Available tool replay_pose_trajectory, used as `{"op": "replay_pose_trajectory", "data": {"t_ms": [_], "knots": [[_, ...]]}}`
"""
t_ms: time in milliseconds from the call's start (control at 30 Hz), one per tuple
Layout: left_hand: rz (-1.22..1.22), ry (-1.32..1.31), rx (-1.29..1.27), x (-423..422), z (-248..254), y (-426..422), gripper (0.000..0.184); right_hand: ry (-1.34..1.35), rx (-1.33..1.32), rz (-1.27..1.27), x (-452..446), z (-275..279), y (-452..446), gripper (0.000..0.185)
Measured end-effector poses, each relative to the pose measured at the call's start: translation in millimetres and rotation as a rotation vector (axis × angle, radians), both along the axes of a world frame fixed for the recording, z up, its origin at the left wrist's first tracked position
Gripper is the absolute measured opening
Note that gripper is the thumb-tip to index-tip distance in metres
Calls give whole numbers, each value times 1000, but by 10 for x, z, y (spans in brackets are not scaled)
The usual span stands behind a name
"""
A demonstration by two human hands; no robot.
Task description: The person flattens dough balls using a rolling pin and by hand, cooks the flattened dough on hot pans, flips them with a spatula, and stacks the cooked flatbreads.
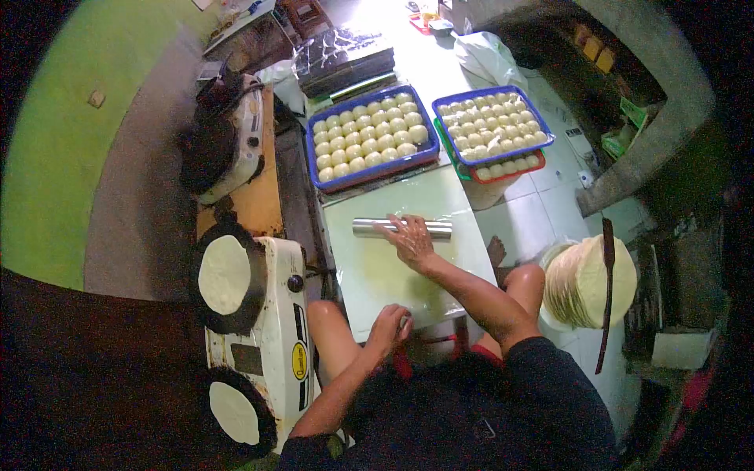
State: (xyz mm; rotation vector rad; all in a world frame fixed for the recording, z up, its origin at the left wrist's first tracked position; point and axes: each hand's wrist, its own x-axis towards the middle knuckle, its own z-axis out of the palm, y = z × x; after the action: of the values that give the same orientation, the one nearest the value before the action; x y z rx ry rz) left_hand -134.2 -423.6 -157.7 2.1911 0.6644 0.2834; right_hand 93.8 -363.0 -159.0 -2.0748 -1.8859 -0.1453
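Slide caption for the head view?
Right hand on a metal roller, left hand by the near edge of the board, trays of dough balls beyond.

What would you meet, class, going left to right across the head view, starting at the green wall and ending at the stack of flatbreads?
Green wall, white stove, metal rolling pin under the right hand, the person's right knee, stack of flatbreads.

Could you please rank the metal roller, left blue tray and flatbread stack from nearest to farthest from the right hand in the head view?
1. Metal roller, under the right hand.
2. Left blue tray, ahead.
3. Flatbread stack, lower right.
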Motion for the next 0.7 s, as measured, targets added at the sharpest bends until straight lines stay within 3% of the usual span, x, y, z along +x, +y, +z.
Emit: {"op": "replay_pose_trajectory", "data": {"t_ms": [33,100,133,233,300,400,433,500,533,567,633,700], "knots": [[-2,-52,114,31,30,45,24,6,58,8,36,-110,195,69],[37,95,207,280,126,311,42,17,159,29,145,-231,578,76],[34,139,331,436,86,479,51,28,90,3,195,-146,702,70],[134,334,546,922,-286,976,72,170,389,-22,409,493,444,65],[179,341,573,1243,-299,1106,75,200,364,-115,752,829,-242,65],[-3,304,537,1411,-314,895,77,411,431,-432,1502,841,-1951,60],[-37,340,536,1430,-296,890,77,415,386,-609,1566,1092,-2497,69],[-126,420,534,1327,-257,951,78,237,128,-934,1630,1117,-3622,82],[2,388,623,1371,-375,1077,78,154,-31,-1071,1663,1124,-4186,89],[135,326,542,1393,-389,1163,78,108,-82,-1225,1653,1083,-4712,92],[124,363,564,1417,-354,1106,77,256,-167,-1420,1523,868,-5301,99],[59,371,548,1360,-332,918,77,302,-105,-1303,1548,536,-5686,98]]}}
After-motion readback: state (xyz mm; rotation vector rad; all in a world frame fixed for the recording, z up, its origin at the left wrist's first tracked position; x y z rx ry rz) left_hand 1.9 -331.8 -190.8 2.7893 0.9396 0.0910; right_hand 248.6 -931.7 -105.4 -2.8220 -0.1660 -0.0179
